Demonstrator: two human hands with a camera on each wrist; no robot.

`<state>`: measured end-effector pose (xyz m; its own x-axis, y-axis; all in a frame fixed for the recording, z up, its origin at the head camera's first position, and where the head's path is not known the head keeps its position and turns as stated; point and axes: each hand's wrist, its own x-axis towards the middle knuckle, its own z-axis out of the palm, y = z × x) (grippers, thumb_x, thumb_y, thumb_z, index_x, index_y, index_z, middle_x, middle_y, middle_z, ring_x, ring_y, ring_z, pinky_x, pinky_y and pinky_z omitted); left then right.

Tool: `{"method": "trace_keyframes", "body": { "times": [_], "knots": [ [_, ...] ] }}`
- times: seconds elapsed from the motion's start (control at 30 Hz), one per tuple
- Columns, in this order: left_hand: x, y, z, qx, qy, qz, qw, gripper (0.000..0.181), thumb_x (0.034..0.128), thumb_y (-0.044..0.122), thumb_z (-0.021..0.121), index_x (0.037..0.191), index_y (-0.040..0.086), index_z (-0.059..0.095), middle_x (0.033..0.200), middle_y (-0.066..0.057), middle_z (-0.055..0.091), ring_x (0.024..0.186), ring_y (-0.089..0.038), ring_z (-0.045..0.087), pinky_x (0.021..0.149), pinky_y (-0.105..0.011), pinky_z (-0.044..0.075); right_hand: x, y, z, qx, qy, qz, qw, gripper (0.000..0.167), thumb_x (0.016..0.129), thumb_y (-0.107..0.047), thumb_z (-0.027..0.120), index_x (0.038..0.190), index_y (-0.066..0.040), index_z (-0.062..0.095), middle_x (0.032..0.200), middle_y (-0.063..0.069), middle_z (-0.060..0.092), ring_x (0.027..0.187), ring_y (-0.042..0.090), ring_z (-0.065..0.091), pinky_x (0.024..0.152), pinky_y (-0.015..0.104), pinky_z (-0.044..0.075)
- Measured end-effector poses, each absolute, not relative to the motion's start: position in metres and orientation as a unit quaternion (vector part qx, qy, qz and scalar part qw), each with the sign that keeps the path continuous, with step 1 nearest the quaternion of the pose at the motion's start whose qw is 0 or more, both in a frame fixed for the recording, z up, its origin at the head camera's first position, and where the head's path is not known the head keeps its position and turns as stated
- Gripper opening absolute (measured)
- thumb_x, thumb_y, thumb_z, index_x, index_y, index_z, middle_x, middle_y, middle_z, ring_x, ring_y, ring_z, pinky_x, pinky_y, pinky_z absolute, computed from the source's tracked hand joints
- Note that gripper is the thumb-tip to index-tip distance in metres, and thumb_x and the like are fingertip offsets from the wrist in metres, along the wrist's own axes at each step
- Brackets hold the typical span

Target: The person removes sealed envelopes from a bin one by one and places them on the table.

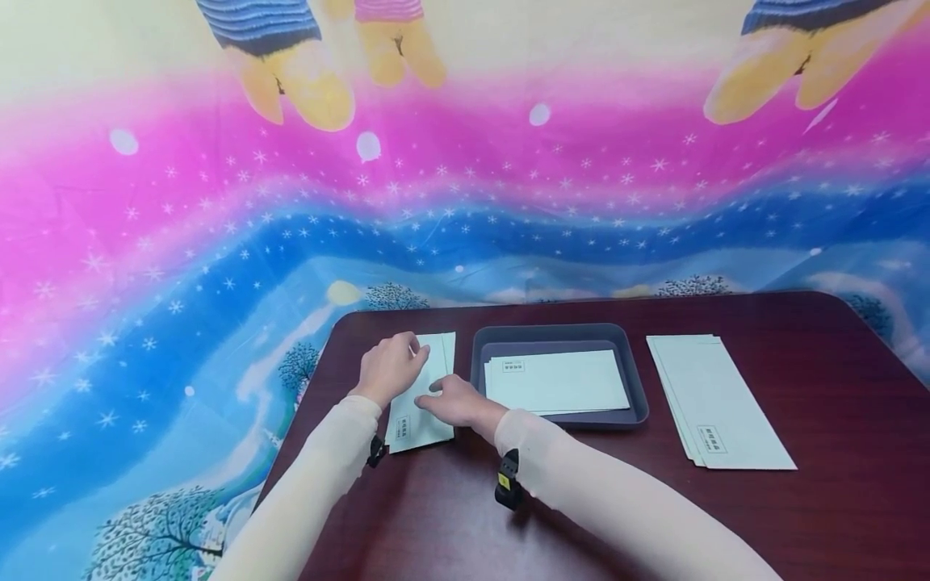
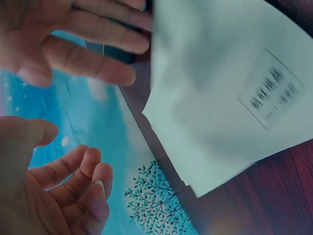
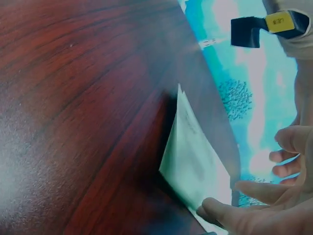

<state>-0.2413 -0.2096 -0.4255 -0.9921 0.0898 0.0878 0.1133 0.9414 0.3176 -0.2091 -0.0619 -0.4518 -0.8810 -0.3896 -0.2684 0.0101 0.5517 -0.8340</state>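
Observation:
A small stack of pale green envelopes (image 1: 425, 432) lies at the table's left side, a printed box near its close end. Over its far left part, my left hand (image 1: 392, 367) hovers with fingers loosely bent; the left wrist view shows that hand (image 2: 73, 196) holding nothing. From the right, my right hand (image 1: 458, 401) reaches over the same envelopes, thumb and fingers apart. Its fingers (image 2: 115, 71) look nearly straight in the left wrist view, beside the envelope edge; contact is hard to tell. In the right wrist view, the right hand (image 3: 249, 213) is near the envelopes (image 3: 198, 164).
A dark grey tray (image 1: 559, 332) holding several pale envelopes (image 1: 555, 383) stands in the middle of the brown table (image 1: 835, 371). Another envelope stack (image 1: 719, 403) lies right of it. A printed curtain (image 1: 508, 186) hangs behind and left of the table.

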Motion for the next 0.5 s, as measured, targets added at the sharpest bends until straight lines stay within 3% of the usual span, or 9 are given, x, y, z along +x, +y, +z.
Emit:
{"method": "trace_keyframes", "body": {
  "times": [0.13,0.27,0.37,0.5],
  "knots": [
    [-0.242,-0.208,-0.426,-0.053,-0.983,-0.172,0.033,0.028,0.1024,0.036,0.055,0.100,0.012,0.069,0.064,-0.001,0.062,0.053,-0.016,0.052,0.051,-0.031,0.040,-0.209,-0.059,-0.446,-0.134,0.863,-0.453,0.179,0.040,0.100,-0.033,0.059,0.123,-0.002,0.067,0.125,0.013,0.068,0.110,0.027,0.066,0.089,0.042,0.054],
    [-0.242,-0.206,-0.426,-0.049,-0.983,-0.173,0.037,0.027,0.1019,0.036,0.056,0.099,0.012,0.069,0.069,-0.002,0.067,0.055,-0.016,0.054,0.051,-0.032,0.041,-0.213,-0.053,-0.442,-0.146,0.865,-0.459,0.142,0.028,0.100,-0.030,0.060,0.110,-0.006,0.071,0.099,0.006,0.072,0.082,0.017,0.065,0.074,0.033,0.052],
    [-0.243,-0.205,-0.426,-0.052,-0.983,-0.171,0.041,0.027,0.1012,0.037,0.057,0.098,0.013,0.069,0.074,-0.002,0.069,0.056,-0.015,0.055,0.051,-0.032,0.042,-0.217,-0.045,-0.439,-0.144,0.864,-0.464,0.130,0.025,0.100,-0.028,0.060,0.106,-0.007,0.072,0.091,0.006,0.071,0.074,0.013,0.061,0.070,0.030,0.050],
    [-0.243,-0.203,-0.427,-0.055,-0.982,-0.176,0.038,0.027,0.1011,0.037,0.057,0.094,0.013,0.068,0.068,0.000,0.064,0.055,-0.016,0.053,0.050,-0.032,0.040,-0.222,-0.028,-0.437,-0.141,0.854,-0.484,0.131,0.023,0.102,-0.026,0.059,0.106,-0.006,0.071,0.092,0.012,0.071,0.073,0.016,0.062,0.069,0.029,0.050]
  ]
}}
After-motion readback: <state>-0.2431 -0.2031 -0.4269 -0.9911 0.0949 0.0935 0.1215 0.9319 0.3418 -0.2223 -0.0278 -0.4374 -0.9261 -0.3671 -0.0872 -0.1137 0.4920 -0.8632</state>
